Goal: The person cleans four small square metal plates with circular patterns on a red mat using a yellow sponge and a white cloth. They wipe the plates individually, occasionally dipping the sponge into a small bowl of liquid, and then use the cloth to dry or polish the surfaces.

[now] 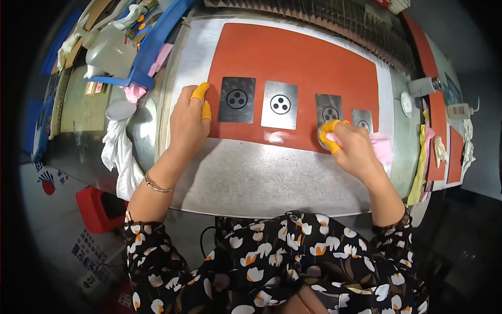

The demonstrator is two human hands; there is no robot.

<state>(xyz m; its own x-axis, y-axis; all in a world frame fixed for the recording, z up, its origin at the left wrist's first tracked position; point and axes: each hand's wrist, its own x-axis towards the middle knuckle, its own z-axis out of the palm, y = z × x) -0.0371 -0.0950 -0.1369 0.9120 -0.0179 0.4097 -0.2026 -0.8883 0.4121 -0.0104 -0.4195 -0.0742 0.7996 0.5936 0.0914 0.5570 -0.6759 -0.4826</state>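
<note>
Several grey metal plates with round hole patterns lie in a row on an orange mat point(293, 57). My left hand point(189, 121), with yellow finger cots, rests flat at the mat's left edge beside the darkest plate point(237, 100). A lighter plate point(280, 104) lies in the middle. My right hand point(351, 145), also in yellow cots, presses a pink cloth point(380, 146) against the lower part of the third plate point(328, 111). A smaller fourth plate point(362, 120) sits just to its right.
The mat lies on a silvery metal worktop point(261, 178). A blue tray point(151, 47) with white parts stands at the back left. White rags point(119, 152) hang off the left edge. A red box point(97, 209) sits on the floor. Orange strips point(436, 120) run along the right.
</note>
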